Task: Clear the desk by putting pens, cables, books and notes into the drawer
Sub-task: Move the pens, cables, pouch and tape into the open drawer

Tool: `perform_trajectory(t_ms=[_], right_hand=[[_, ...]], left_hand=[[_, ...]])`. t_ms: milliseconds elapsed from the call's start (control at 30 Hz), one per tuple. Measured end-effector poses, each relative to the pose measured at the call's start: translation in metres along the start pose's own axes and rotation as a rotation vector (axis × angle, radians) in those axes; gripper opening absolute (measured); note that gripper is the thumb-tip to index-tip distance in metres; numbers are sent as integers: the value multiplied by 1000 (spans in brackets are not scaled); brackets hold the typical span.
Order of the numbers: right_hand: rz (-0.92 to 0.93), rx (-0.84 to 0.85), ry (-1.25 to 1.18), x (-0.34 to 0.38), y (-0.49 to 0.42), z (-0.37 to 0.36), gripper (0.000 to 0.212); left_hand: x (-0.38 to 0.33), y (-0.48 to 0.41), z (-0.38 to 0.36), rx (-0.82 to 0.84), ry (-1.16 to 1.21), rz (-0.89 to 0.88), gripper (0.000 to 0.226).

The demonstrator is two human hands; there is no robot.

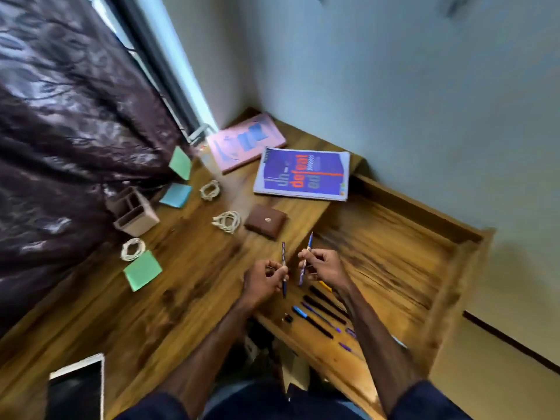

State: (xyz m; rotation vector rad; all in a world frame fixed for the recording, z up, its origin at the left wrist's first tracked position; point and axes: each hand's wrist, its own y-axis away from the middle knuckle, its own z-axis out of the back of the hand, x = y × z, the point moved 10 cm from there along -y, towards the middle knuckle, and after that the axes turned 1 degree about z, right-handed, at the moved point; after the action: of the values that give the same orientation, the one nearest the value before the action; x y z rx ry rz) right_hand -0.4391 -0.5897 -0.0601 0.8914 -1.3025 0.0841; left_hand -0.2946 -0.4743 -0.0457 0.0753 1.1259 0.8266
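At the bottom edge, two bare forearms reach up from dark sleeves. Low at 7 o'clock, a white-edged tablet [77,386] lies on the wooden desk [181,304].

Just below the hands, a row of pens [321,313], dark, blue and purple, lies along the near left part of the open drawer [394,253], which fills the scene from 3 to 5 o'clock.

Near the centre, the left hand [263,278] is curled around a blue pen [283,268], held upright. Just beside it at 3 o'clock, the right hand [322,266] pinches a patterned purple pen [305,260], tilted slightly right. Both hands hover over the line where desk meets drawer.

At 9 o'clock from the hands lies a green sticky note [142,269], with a coiled white cable [132,249] touching its far edge. Beyond them a beige pen holder [136,213] stands.

At 12 o'clock from the hands sits a brown wallet [266,221], with a second white cable coil [227,221] just to its left. Farther, at 11 o'clock, lie a third coil [209,190], a blue note [176,194] and another green note [180,162].

Farthest, a purple spiral notebook [303,174] and a pink book [245,140] lie near the corner walls. A dark patterned curtain [60,116] hangs at 10 o'clock.
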Motion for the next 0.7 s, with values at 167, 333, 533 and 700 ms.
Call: perform_trajectory(t_ms=[167,333,533,700], right_hand=[[-15,-182,71,-37,16,78,25],[-85,-362,110,-76,34,145,25],[-219,-532,392,-125,59,211,31],[-267,-474,770,-145,53,216,10]], left_hand=[[-41,1,-71,110,-72,-39,26],[-58,-15,-123,181,-265,-149,7],[-64,-38,-189,361,-474,-277,20],[-64,-59,-204,356,-613,-368,19]])
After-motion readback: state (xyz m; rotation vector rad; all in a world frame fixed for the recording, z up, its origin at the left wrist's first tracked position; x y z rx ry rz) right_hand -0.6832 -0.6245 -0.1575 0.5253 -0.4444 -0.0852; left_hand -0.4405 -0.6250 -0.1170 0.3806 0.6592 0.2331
